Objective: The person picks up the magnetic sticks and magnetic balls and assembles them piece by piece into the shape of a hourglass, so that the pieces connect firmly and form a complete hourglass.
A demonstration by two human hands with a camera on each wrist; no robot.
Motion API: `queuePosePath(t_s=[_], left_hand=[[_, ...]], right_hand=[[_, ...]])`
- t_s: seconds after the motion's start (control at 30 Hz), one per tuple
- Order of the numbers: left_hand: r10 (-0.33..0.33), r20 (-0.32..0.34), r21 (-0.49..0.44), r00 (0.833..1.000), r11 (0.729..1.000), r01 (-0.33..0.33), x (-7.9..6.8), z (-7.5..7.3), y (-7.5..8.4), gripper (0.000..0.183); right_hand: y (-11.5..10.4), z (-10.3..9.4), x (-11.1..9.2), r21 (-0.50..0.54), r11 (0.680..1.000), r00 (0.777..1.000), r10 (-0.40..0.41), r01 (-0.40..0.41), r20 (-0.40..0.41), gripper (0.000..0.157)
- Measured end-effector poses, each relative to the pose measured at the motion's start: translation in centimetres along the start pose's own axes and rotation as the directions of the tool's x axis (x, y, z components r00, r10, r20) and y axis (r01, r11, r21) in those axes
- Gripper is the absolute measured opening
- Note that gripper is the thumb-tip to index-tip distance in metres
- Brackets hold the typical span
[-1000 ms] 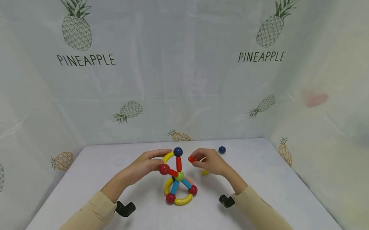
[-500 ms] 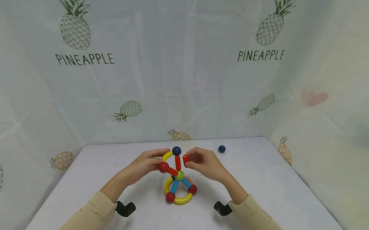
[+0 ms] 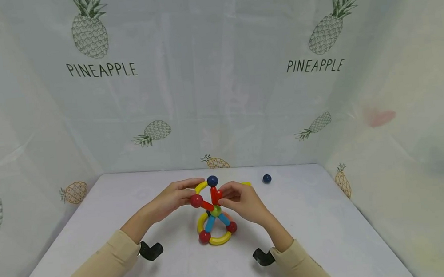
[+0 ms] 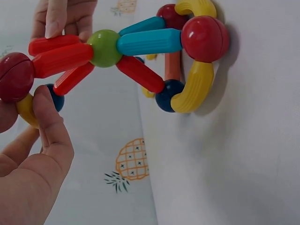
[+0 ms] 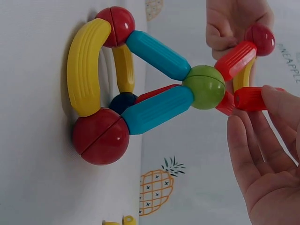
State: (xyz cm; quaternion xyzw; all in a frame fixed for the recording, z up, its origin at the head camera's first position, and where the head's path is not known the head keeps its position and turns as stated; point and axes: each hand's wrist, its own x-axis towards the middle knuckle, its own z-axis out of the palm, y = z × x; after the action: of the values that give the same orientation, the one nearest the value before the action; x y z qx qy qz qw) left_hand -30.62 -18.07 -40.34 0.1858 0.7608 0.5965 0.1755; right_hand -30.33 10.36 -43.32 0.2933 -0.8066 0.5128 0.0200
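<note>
A figure of magnetic rods and balls stands on the table, with a green ball (image 5: 204, 87) at its centre. Blue rods (image 5: 161, 110) slope from it to red balls (image 5: 101, 136) joined by curved yellow rods (image 5: 85, 68). My left hand (image 3: 172, 200) holds the curved yellow rod (image 4: 26, 110) and red ball (image 4: 16, 77) at the upper left. Between thumb and fingers, my right hand (image 3: 246, 201) pinches a loose red rod (image 5: 253, 99), one end facing the green ball with a gap between. A dark blue ball (image 3: 212, 181) tops another red rod (image 3: 213, 195).
A spare dark blue ball (image 3: 267, 178) lies toward the back right of the white table (image 3: 314, 219). Part of a yellow piece (image 3: 246, 184) shows behind my right hand. A pineapple-print curtain (image 3: 217, 90) rises behind the table.
My right hand has brought the red rod leftward, from right of the figure to close beside its upright red rod. My left hand has kept its hold.
</note>
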Motion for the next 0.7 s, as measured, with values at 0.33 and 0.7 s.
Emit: queuePosePath(t_s=[0.33, 0.7], left_hand=[[-0.007, -0.017, 0.007, 1.0, 1.0, 0.007, -0.1, -0.1, -0.1, 0.051], [0.0, -0.013, 0.002, 1.0, 1.0, 0.0, -0.1, -0.2, -0.6, 0.051]], right_hand=[[-0.2, 0.6, 0.1, 0.005, 1.0, 1.0, 0.01, -0.01, -0.001, 0.025], [-0.2, 1.2, 0.0, -0.025, 1.0, 1.0, 0.004, -0.004, -0.005, 0.025]])
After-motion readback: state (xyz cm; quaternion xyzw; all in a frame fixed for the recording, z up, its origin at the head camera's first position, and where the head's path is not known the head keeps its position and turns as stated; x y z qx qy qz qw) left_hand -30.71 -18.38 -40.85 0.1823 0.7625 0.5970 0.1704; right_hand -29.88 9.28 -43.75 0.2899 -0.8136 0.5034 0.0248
